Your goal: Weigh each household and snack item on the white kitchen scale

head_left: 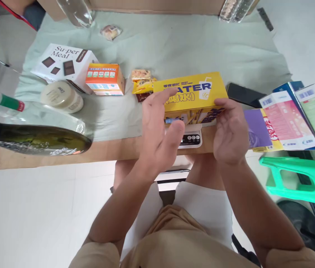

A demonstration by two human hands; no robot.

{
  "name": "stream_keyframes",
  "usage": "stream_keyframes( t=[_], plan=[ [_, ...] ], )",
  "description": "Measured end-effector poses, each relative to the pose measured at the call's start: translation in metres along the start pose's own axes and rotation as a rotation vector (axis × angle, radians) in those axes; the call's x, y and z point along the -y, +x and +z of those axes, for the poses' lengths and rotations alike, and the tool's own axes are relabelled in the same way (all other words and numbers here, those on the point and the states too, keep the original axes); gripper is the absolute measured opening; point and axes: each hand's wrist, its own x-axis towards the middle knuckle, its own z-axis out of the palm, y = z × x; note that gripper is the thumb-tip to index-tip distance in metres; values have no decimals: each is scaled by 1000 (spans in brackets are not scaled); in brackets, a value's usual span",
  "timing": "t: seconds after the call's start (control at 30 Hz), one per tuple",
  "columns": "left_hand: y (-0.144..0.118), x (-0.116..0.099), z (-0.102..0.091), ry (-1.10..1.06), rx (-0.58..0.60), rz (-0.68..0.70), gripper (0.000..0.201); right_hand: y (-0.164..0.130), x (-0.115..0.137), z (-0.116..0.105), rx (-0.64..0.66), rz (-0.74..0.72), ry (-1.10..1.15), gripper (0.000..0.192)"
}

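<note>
At lower centre, the person's left hand (158,130) and right hand (230,130) flank a yellow box (192,96) lettered "ATER", fingers spread, fingertips touching its left and right ends; neither hand is closed around it. The box sits atop a small white scale (190,138) at the table's near edge. Colourful cartons (288,119) lie at right. At left lie a dark bottle (31,139) and a clear bottle (29,111). Further up left: a cream jar (61,96), an orange carton (105,78) and a white "Su-per Meal" box (62,63).
</note>
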Motion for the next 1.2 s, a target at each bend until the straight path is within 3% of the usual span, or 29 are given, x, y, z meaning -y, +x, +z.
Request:
stream_keyframes(
  t=[0.13,0.33,0.43,0.53,0.6,0.7,0.87,1.2],
  plan=[
    [1,11,7,-63,13,111,65,3,-15,-8,-44,31,-60,41],
    [4,29,-3,-237,8,96,68,-8,-28,-6,-37,-45,26,42],
    [-11,49,-10,-273,-168,96,66,-23,-35,-10,-87,-140,17,45],
    [-35,72,-18,-234,-316,51,48,-44,-50,-17,-210,-137,-5,38],
    [-49,86,-24,-202,-295,-22,42,-57,-62,-19,-269,-76,6,32],
    [-57,97,-29,-155,-233,-99,57,-65,-75,-20,-288,-15,37,24],
    [-52,98,-28,-127,-177,-148,62,-60,-80,-22,-275,63,37,20],
    [-56,101,-29,-131,-210,-210,60,-62,-79,-28,-206,104,-24,21]
  ],
)
